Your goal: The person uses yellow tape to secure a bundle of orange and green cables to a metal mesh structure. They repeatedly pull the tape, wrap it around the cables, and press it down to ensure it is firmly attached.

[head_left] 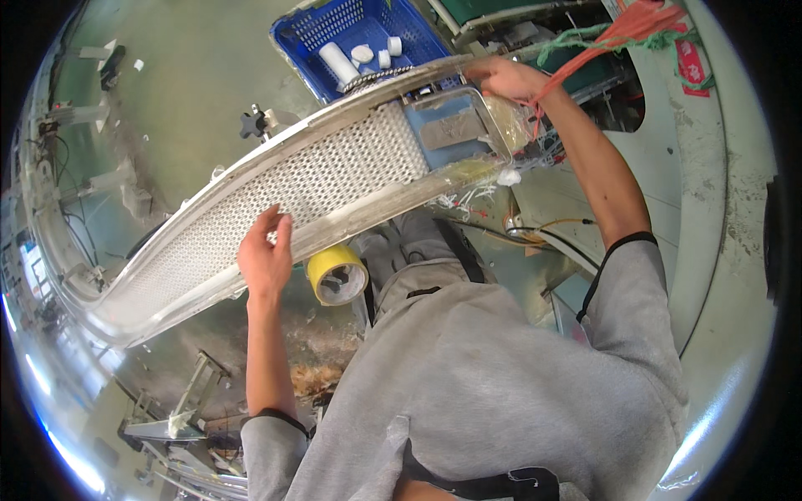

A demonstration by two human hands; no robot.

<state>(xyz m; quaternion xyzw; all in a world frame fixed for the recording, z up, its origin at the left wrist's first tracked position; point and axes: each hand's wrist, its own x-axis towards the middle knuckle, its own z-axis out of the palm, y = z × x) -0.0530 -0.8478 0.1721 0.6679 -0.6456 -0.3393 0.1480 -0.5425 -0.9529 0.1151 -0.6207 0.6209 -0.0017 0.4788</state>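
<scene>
A white perforated conveyor belt [309, 171] runs in a curve between pale side rails. My left hand [267, 255] is at the near rail, its fingertips over the belt edge. Its thumb and fingers are apart and nothing shows between them. At the belt's right end, my right hand [511, 81] rests by the far rail, fingers stretched to the left and partly hidden. Just below it is a framed blue panel with a grey-brown plate [451, 132]. A roll of yellow tape [337, 275] hangs at the near rail, right of my left hand.
Beyond the far rail, a blue plastic basket [301, 50] holds white cylinders and small white pieces. A black star knob [251, 122] stands out from that rail. Red and green ties [618, 37] hang near my right forearm. White strands [464, 200] dangle under the belt end.
</scene>
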